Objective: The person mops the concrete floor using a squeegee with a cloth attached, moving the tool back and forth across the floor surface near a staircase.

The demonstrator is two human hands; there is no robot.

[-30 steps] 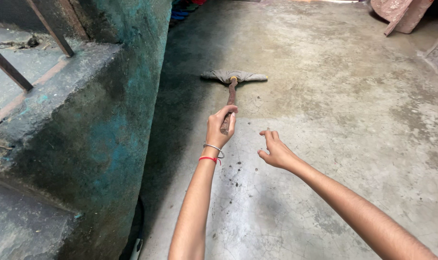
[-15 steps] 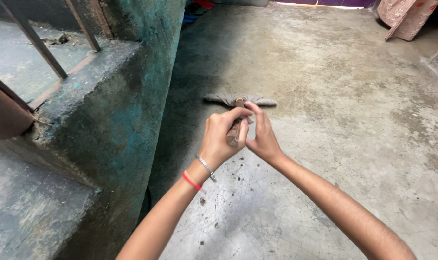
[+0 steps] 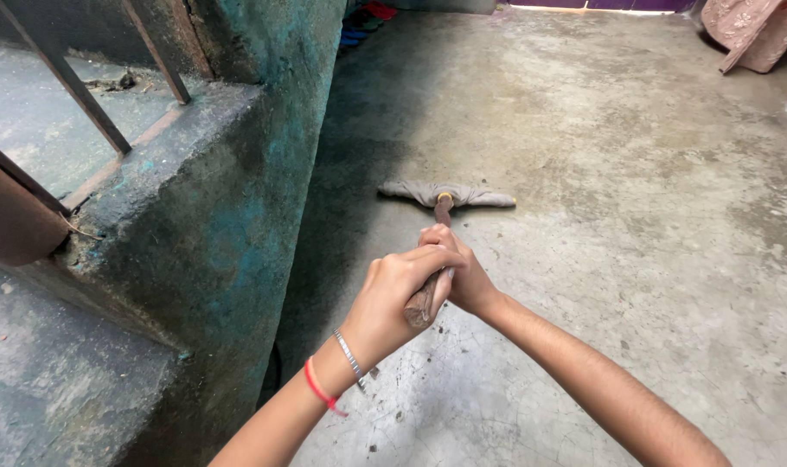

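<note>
Teal wall point(image 3: 238, 199) w/ rusty bars point(image 3: 91, 78) standing at floor's point(image 3: 636, 173) left edge; pink cloth point(image 3: 752, 30) lying at far right corner.

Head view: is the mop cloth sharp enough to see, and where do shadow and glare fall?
Head view: the grey mop cloth on the brown wooden stick is sharp; shadow darkens the concrete floor beside the teal plastered wall; glare whitens the far floor edge; both hands, left hand and right hand, look sharp.
</note>
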